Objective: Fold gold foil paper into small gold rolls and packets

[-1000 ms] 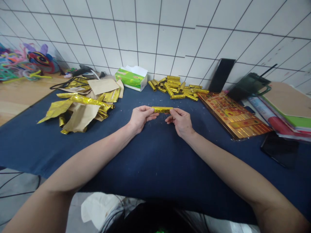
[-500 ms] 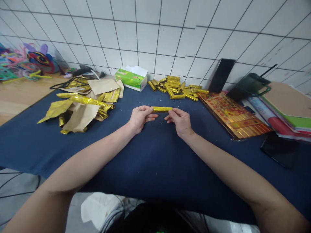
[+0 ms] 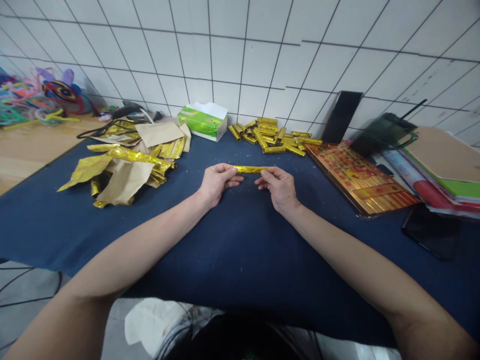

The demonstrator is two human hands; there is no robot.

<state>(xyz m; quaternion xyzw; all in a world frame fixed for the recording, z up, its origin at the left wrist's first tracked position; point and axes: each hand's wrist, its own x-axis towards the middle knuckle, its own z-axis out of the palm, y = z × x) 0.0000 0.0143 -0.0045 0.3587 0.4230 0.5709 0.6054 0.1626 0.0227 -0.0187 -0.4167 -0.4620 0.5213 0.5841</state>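
A shiny gold paper roll [image 3: 249, 170] is stretched level between my two hands over the blue cloth [image 3: 232, 240]. My left hand [image 3: 218, 181] pinches its left end between thumb and fingers. At the right end, my right hand [image 3: 279, 187] pinches it the same way. The fingertips under the roll are partly hidden. Beyond my hands, near the wall, lies a loose pile of short gold paper rolls [image 3: 275, 149]. To the left is a heap of gold and brown paper sheets [image 3: 125, 180], crumpled and overlapping.
A green tissue box [image 3: 202, 121] stands by the tiled wall. On the right are a gold-and-red printed pack [image 3: 360, 180], an upright black phone-like slab [image 3: 342, 117], a dark pitcher [image 3: 386, 132], stacked folders [image 3: 446, 160] and a dark flat device [image 3: 431, 232]. Colourful crafts [image 3: 63, 95] sit at far left.
Almost nothing differs. My right thumb and fingers have shifted very slightly along the gold paper roll, which both hands still hold in the same place.
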